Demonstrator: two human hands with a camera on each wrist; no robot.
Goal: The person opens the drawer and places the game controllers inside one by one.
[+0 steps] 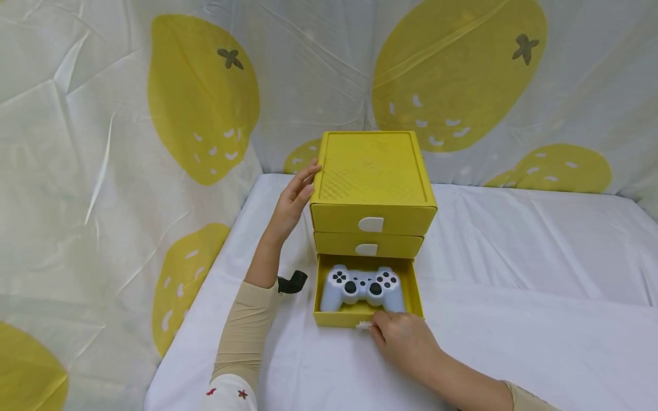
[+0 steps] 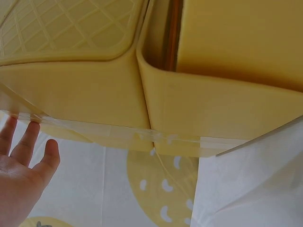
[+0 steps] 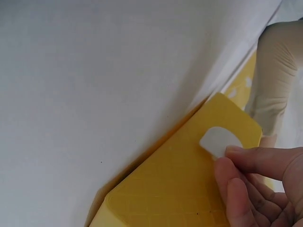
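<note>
A yellow three-drawer cabinet (image 1: 372, 165) stands on the white cloth. Its bottom drawer (image 1: 334, 319) is pulled out, and a pale game controller (image 1: 362, 291) lies inside, buttons up. My right hand (image 1: 408, 344) pinches the white pull tab (image 3: 217, 140) on that drawer's front between thumb and fingers. Against the cabinet's left side rests my left hand (image 1: 289, 210), fingers extended near the top edge. In the left wrist view, its fingertips (image 2: 33, 127) meet the side wall by a strip of clear tape (image 2: 104, 130).
The two upper drawers stay closed, each with a white pull tab (image 1: 371, 224). White cloth (image 1: 514, 342) covers the surface to the right. Lemon-print fabric (image 1: 308, 68) hangs behind and at the left. A black device (image 1: 293, 282) sits at the left wrist.
</note>
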